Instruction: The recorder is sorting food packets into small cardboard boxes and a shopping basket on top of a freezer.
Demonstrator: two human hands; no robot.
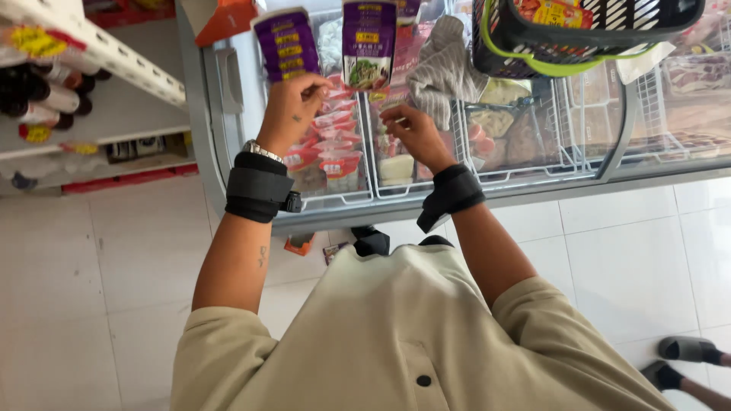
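Head view: left hand raised, fingers pinching a glossy purple pouch over the freezer. Right hand half-curled beneath a second purple pouch; grip cannot be told.

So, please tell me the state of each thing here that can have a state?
Left hand: holds up the left purple pouch.
Right hand: fingers curled, below the right purple pouch; grip unclear.
Glass-topped chest freezer: lid state unclear.
Black basket with green handle: loaded, resting on freezer.
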